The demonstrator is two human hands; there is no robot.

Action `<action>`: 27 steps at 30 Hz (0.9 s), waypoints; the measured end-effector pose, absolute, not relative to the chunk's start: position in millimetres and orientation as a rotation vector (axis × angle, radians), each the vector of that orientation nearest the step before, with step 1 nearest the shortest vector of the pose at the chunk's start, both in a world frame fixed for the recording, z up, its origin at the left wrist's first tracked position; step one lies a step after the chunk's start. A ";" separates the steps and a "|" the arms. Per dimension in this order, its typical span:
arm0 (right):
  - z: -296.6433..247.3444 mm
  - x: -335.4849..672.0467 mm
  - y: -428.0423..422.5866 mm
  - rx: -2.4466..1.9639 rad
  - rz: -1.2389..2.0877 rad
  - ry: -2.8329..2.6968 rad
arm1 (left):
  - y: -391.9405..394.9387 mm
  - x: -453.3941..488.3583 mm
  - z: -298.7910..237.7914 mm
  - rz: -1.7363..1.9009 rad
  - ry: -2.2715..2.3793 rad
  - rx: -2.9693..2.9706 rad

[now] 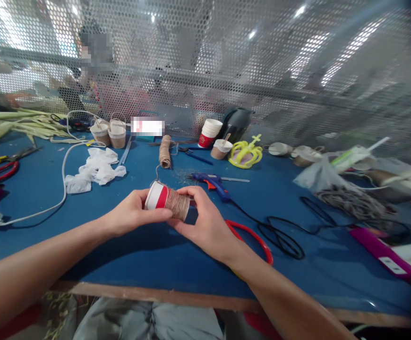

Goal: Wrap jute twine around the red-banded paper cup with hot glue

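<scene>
A red and white paper cup [161, 196] lies on its side between my two hands, above the blue table. Brown twine [177, 204] is wound round about half of it, toward the right end. My left hand [136, 212] grips the bare white and red end, thumb along the near side. My right hand [205, 222] is closed round the wrapped end, fingers over the top and thumb below. A strand runs from the cup up to a twine spool [165, 152] lying just beyond. Right of the spool rests a blue glue gun [212, 182] with a red trigger.
Crumpled white tissue [97, 167] lies left. Twine-wrapped cups [116, 134], stacked paper cups [209, 132] and a yellow crown [246, 153] stand at the back, before a perforated metal screen [191, 61]. Red-handled scissors [251, 236] lie under my right forearm; a black cord [283, 236] loops at right.
</scene>
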State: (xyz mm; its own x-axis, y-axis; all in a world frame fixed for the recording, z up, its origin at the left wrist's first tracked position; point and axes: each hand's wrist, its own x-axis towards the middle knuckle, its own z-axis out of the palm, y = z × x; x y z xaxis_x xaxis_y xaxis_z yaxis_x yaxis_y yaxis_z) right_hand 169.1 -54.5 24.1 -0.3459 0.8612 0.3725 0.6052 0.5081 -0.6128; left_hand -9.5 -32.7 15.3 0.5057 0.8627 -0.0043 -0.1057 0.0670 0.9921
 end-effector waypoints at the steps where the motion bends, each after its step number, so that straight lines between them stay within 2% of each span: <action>1: 23.7 169.2 -54.5 -1.197 0.496 -2.073 | -33.4 -9.3 15.9 0.824 0.770 1.317; 7: 23.3 173.2 -53.3 -1.060 0.424 -2.194 | -35.8 -4.8 14.1 0.811 0.795 1.312; 17: 37.4 177.4 -47.8 -0.896 0.717 -2.227 | -44.4 -3.5 9.1 0.690 0.808 1.725; 27: 42.5 167.8 -52.7 -0.872 0.734 -2.285 | -45.2 -2.8 7.8 0.621 0.749 1.745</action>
State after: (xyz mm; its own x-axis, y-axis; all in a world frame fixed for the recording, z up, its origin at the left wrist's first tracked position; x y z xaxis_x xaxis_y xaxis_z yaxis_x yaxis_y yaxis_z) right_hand 167.8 -52.7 42.5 -0.6184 0.7195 0.3161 0.4006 0.6346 -0.6609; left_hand -2.8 -45.2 7.8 0.6646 0.7459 0.0431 0.1796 -0.2155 0.9599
